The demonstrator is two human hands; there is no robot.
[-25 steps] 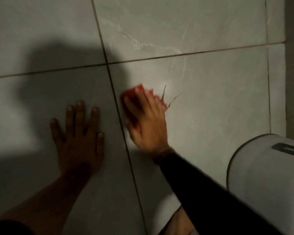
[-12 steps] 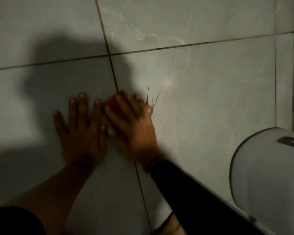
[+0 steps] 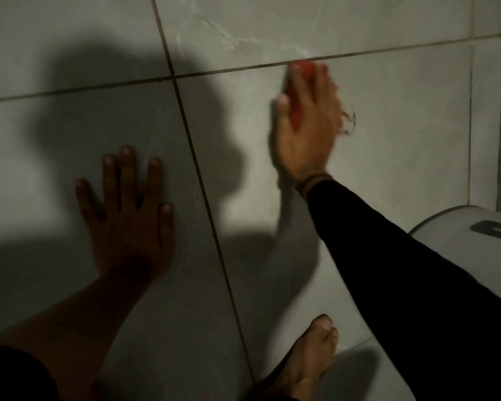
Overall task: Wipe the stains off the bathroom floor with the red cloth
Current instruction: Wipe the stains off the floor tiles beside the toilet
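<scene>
Now right hand (image 3: 305,131) presses the crumpled red cloth (image 3: 295,111) flat on the pale grey tiled floor (image 3: 402,125), fingers over it, just below dark grout line (image 3: 388,52). Left hand (image 3: 128,215) open, palm down, well left of cloth.

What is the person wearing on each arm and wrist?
The right arm has a long black sleeve reaching the wrist, with a brownish band just above the cuff. The left forearm is bare; dark fabric appears only at the frame's lower left corner.
</scene>
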